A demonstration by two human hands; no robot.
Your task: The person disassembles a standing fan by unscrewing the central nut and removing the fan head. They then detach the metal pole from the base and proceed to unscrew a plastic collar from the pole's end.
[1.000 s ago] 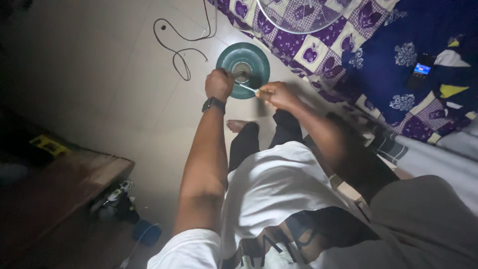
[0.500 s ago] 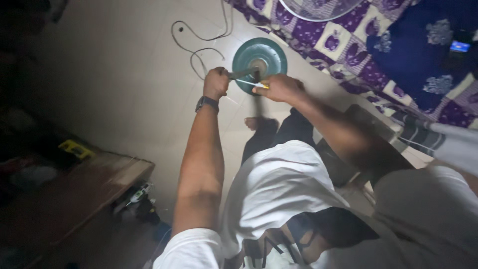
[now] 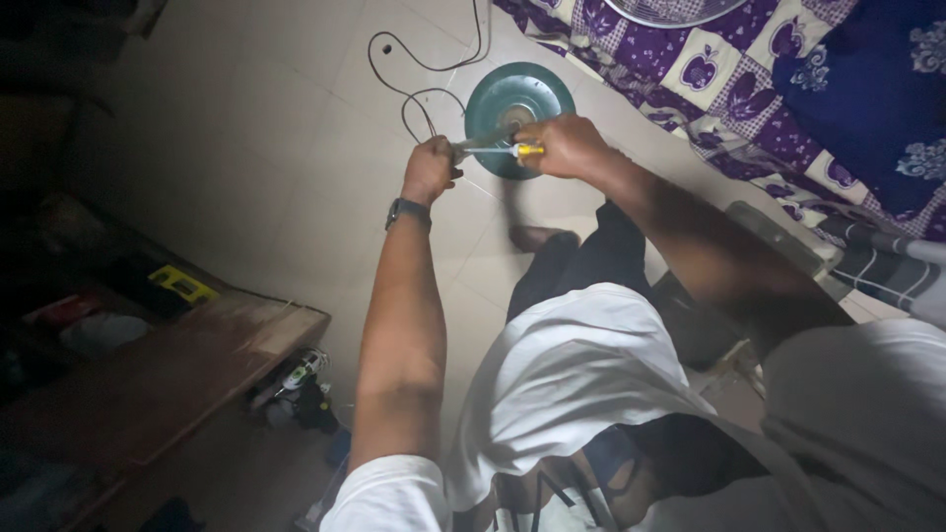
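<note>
We cannot see the part gripped inside the left hand (image 3: pixel 431 169); its closed fingers cover it. The screwdriver (image 3: pixel 501 151) handle is mostly hidden in the right hand (image 3: pixel 564 146), with only a yellow end showing. The near edge of the round teal base (image 3: pixel 519 97) is covered by both hands. Above the base, the black cable (image 3: pixel 426 67) runs off the top edge. Right of the base, a white fan grille (image 3: pixel 670 10) is cut off at the top edge. Far left of the base, items on the wooden worktop (image 3: pixel 168 379) are too dark to identify.
</note>
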